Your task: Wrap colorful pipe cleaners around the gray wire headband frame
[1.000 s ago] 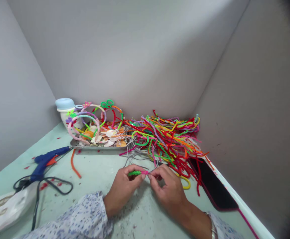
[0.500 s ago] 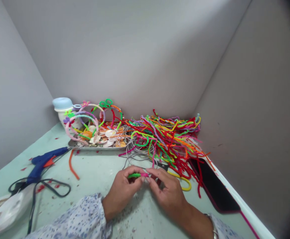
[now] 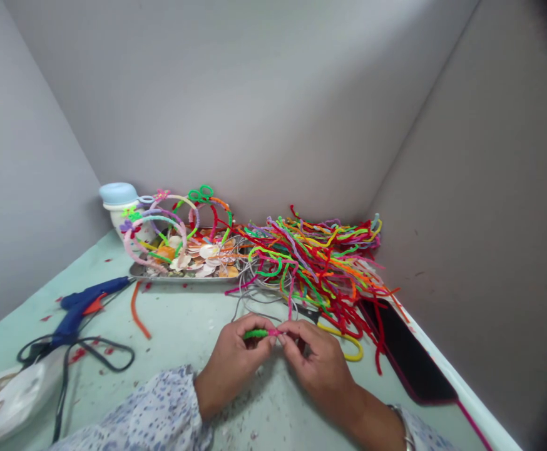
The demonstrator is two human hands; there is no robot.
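Low over the front middle of the table, my left hand pinches a short fuzzy strip, green with a pink end. My right hand has thumb and forefinger closed on the pink end, and the fingertips of both hands nearly meet there. Part of the strip is hidden behind my left fingers. Just beyond the hands lies a large heap of colourful pipe cleaners, with loops of grey cord at its left.
A metal tray holds shells and pipe-cleaner-wrapped headbands. Behind stands a blue-lidded container. A blue glue gun with black cable and a plastic bag lie left. Yellow-handled scissors and a phone lie right.
My fingertips have closed in on the pink end, so less of it shows. The rest of the table looks the same apart from a slight shift of the view.
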